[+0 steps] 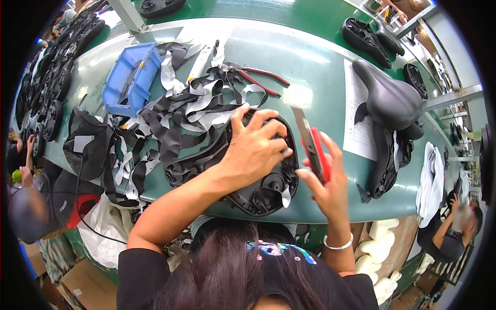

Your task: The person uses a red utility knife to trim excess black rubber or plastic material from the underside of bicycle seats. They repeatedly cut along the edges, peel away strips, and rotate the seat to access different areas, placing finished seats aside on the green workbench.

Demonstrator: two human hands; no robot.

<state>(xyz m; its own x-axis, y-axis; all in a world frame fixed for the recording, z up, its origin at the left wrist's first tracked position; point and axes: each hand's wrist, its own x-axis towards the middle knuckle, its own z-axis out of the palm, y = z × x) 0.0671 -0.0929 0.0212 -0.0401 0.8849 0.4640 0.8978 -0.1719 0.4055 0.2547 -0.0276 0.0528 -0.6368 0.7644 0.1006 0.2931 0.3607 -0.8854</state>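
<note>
A black bicycle saddle (261,200) lies upside down at the near edge of the green table, its ribbed hollow underside facing up. My left hand (254,150) presses over its wide part, fingers bent round the cover and rim; the fingertips are partly hidden. Just right of the saddle, my right hand (330,188) is closed on a red utility knife (319,155). Its long blade is out and points up and away, apart from the saddle. A small pale scrap (285,197) hangs at the saddle's near right edge.
Black and white trimmed strips (199,103) pile left of the saddle, beside red-handled pliers (266,76) and a blue bin (112,105). Two saddles (391,101) rest on the right by a printed sheet (356,135). More saddles (49,77) are stacked far left. Other people sit at both sides.
</note>
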